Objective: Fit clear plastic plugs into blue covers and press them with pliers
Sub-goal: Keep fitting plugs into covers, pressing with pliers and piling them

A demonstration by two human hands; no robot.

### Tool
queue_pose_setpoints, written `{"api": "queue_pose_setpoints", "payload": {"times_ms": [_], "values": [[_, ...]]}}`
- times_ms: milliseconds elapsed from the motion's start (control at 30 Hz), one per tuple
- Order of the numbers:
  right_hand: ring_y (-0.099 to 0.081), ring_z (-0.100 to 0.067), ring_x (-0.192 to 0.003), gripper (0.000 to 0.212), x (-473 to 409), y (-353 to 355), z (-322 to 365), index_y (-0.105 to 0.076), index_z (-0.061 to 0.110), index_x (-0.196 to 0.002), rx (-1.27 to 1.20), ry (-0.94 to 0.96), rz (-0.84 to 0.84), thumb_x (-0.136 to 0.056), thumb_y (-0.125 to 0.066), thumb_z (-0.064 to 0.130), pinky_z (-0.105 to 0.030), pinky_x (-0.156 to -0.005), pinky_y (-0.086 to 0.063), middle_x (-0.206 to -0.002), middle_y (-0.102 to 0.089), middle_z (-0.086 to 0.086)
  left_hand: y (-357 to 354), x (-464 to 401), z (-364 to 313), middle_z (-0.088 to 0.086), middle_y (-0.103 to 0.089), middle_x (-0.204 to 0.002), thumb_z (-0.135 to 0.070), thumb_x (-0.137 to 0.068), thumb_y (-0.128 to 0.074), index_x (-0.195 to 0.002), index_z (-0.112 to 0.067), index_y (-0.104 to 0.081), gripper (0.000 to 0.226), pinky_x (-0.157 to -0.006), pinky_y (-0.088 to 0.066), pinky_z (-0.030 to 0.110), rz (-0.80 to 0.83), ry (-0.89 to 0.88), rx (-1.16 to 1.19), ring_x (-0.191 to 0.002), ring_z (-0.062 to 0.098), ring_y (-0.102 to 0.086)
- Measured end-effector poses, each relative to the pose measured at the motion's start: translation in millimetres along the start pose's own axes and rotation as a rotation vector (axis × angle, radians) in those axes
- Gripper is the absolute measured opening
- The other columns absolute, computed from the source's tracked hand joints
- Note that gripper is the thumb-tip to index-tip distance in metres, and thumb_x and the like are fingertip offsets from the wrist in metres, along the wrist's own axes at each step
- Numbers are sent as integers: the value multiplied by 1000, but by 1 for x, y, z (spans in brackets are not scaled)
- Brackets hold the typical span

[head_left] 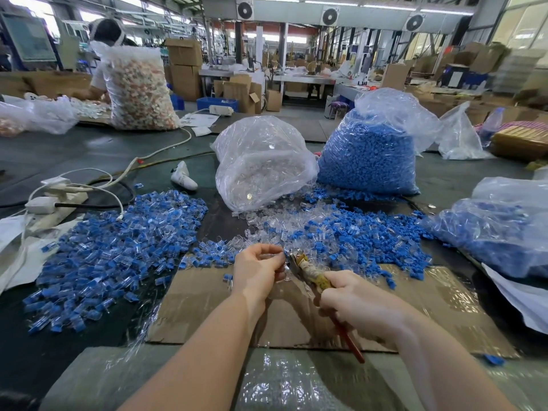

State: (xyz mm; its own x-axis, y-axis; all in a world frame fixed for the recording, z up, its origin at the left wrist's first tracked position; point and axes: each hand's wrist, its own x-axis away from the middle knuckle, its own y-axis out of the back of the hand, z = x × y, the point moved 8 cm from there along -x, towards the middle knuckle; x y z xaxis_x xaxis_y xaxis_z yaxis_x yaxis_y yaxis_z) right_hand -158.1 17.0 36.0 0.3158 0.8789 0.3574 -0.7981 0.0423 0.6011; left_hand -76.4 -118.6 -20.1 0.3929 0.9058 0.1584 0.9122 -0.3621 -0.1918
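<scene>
My left hand [257, 269] pinches a small clear plug with a blue cover between its curled fingertips, mostly hidden by the fingers. My right hand [353, 302] grips the taped handles of the pliers [308, 271], whose metal jaws meet the piece at my left fingertips. Both hands hover over a sheet of cardboard [207, 307]. A big heap of fitted blue-and-clear pieces [112, 250] lies to the left. Loose clear plugs [267, 223] and blue covers [370, 238] are spread just beyond the hands.
A bag of clear plugs [261, 164] and a bag of blue covers [373, 152] stand at the back centre. Another bag of blue parts [504, 232] lies right. A power strip and white cables [56, 200] sit left. A person [109, 54] works at the far left.
</scene>
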Motion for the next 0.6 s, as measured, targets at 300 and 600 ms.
{"api": "queue_pose_setpoints", "payload": {"times_ms": [300, 600], "values": [[-43, -15, -67, 17, 0, 0, 4, -45, 11, -77, 143, 80, -75, -93, -39, 10, -22, -50, -32, -79, -46, -3, 1, 2, -2, 6, -61, -68, 2, -84, -63, -82, -8, -64, 11, -47, -49, 19, -11, 8, -19, -47, 8, -57], [-38, -1, -45, 10, -7, 2, 3, -55, 15, -81, 110, 181, -198, -88, -49, 11, -13, -42, -29, -69, -48, 5, 6, 4, -6, 6, -64, -71, 0, -86, -61, -87, -10, -63, 10, -49, -50, 23, -43, -16, 6, -50, 8, -58]]}}
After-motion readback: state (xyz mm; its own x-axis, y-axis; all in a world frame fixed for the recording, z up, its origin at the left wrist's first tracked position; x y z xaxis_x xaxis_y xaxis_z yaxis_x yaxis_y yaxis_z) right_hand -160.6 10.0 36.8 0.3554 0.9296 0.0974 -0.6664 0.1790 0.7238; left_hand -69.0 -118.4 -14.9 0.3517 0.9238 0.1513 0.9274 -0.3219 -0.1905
